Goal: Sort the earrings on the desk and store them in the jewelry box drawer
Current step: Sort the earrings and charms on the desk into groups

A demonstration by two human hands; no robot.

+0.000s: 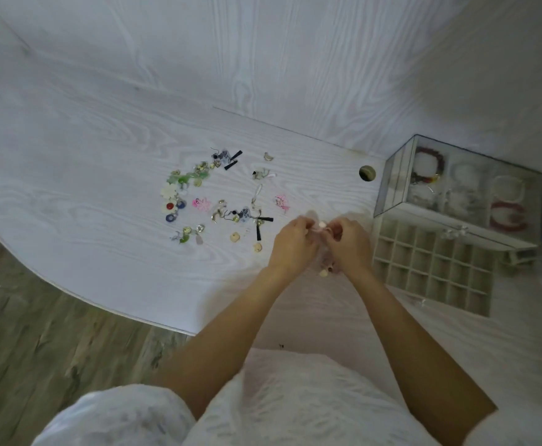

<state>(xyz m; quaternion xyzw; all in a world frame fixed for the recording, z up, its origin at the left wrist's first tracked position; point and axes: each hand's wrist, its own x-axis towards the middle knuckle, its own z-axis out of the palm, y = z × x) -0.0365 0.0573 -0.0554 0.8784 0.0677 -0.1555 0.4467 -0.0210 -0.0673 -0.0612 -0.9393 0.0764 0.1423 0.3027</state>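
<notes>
Several earrings (211, 191) of many colours lie scattered on the white desk (102, 175). My left hand (293, 241) and my right hand (348, 241) meet above the desk's near edge, both pinching a small pale earring (322, 225) between their fingertips. A pale dangling part (324, 272) hangs below my hands. Right of my hands the jewelry box drawer (433, 265) is pulled out, its grid of small beige compartments showing. Behind the drawer stands the glass jewelry box (456, 185) with bracelets inside.
A round cable hole (367, 173) sits in the desk left of the glass box. White wood-grain wall panels rise behind the desk. The wooden floor (38, 342) shows at lower left beyond the desk's curved edge.
</notes>
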